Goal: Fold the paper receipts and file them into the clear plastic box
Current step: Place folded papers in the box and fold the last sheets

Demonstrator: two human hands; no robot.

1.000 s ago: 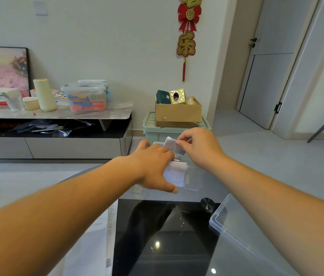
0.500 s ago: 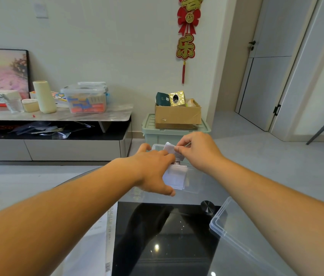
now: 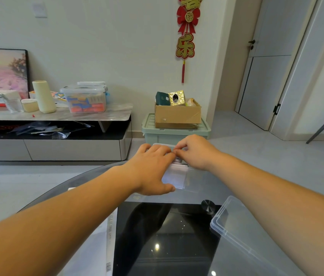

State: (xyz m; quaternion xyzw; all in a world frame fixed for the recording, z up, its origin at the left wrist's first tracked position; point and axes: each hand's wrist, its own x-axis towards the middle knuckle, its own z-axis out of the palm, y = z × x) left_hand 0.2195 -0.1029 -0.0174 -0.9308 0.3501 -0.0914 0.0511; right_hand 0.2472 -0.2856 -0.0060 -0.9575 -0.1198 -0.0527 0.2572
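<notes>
A: Receipts, where?
B: Folded receipts, a white stack standing in the clear plastic box. The box is on the glass table, far side, middle of the view.
A: Left hand?
B: Left hand grips the box. Its fingers are curled over the top and far side, close together. The thumb lies along the near wall, right under the white stack.
A: Right?
C'mon.
B: Right hand is over the box top, thumb and forefinger pinched at the upper edge of the stack. The other fingers are curled. Paper between the tips is mostly hidden. The two hands' fingertips are touching or nearly so; I can't tell which.
A: Around it?
B: Clear lid lies flat, near right, under the right forearm. There's a black panel set in the table with a round knob at its far right corner. A long unfolded receipt lies left of the panel, partly under the left forearm, with a barcode at the bottom edge.
A: Background, quick.
B: On the floor beyond the table stands a green bin with a cardboard box on it. A low console with tubs and a cup is on the left, a red ornament hangs on the wall, and there is a door on the right.
</notes>
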